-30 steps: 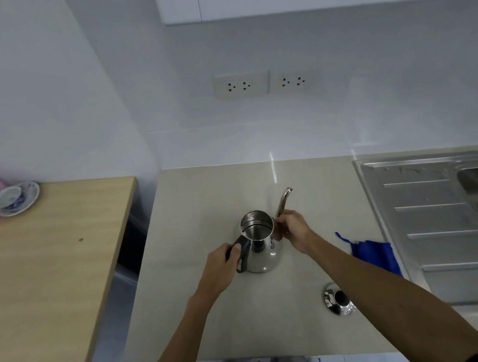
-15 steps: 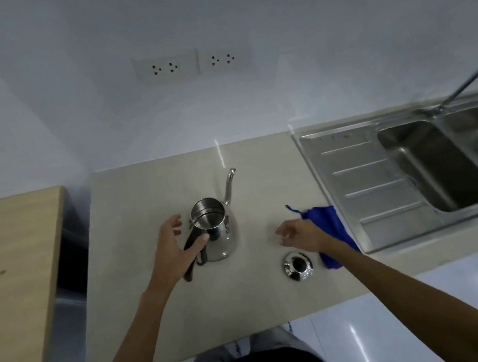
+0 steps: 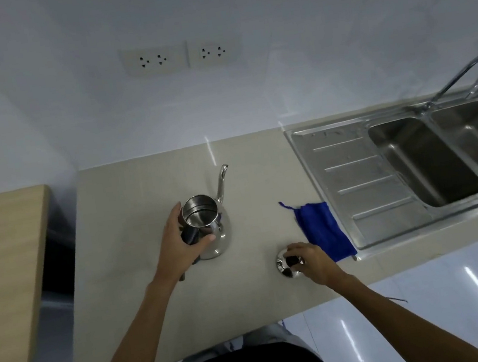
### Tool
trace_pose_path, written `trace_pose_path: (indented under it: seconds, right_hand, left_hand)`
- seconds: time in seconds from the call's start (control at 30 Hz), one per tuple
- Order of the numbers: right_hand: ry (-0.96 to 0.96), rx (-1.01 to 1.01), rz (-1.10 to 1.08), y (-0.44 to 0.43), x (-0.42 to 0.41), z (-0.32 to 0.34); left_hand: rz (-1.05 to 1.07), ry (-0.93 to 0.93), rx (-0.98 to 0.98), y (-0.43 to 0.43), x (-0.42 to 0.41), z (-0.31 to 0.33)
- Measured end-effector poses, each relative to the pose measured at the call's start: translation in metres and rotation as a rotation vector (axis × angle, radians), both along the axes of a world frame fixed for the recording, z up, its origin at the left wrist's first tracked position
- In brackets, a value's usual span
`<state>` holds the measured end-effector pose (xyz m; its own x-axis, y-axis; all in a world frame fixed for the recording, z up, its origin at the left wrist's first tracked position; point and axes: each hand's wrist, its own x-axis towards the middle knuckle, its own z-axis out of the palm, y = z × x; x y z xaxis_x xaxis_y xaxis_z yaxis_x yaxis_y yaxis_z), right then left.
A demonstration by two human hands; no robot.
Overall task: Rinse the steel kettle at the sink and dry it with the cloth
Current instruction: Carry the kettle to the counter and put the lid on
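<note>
The open, shiny steel gooseneck kettle (image 3: pixel 207 228) stands on the beige countertop (image 3: pixel 145 310), the left hand (image 3: pixel 179 244) wrapped around its dark handle. At four o'clock from it, the right hand (image 3: pixel 310 258) pinches the round steel lid (image 3: pixel 286 263), just beside the crumpled blue cloth (image 3: pixel 321 230) at the steel sink's (image 3: pixel 368 193) edge.

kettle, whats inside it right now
The lidless kettle shows only bare shiny steel walls inside; no contents are visible. Its near inner wall is hidden by the rim, and the left hand covers its handle side.
</note>
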<state>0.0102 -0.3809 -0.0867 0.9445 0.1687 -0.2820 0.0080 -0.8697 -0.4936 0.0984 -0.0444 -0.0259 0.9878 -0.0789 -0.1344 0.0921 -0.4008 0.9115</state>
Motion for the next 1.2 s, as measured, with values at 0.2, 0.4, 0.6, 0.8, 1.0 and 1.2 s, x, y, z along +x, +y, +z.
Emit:
trace_pose_path:
  seconds: [0.2, 0.4, 0.6, 0.8, 1.0, 1.2]
  right_hand:
    - [-0.074, 0.060, 0.020, 0.008, 0.030, 0.035]
    - [-0.241, 0.117, 0.153, 0.052, 0.106, 0.122]
    - [-0.262, 0.171, 0.378, 0.122, 0.151, 0.165]
    - [-0.152, 0.111, 0.525, 0.156, 0.162, 0.157]
    - [-0.113, 0.095, 0.538, 0.160, 0.163, 0.153]
    - [-0.083, 0.063, 0.576, 0.165, 0.164, 0.151]
  left_hand:
    - [0.007, 0.015, -0.025, -0.003, 0.002, 0.003]
    - [0.049, 0.007, 0.002, -0.006, -0.001, 0.008]
    - [0.069, -0.009, 0.025, -0.007, 0.000, 0.006]
    - [0.069, -0.025, -0.021, -0.006, 0.001, 0.005]
    - [0.085, -0.022, -0.043, -0.006, 0.003, 0.000]
    - [0.087, 0.004, -0.015, -0.007, 0.004, -0.002]
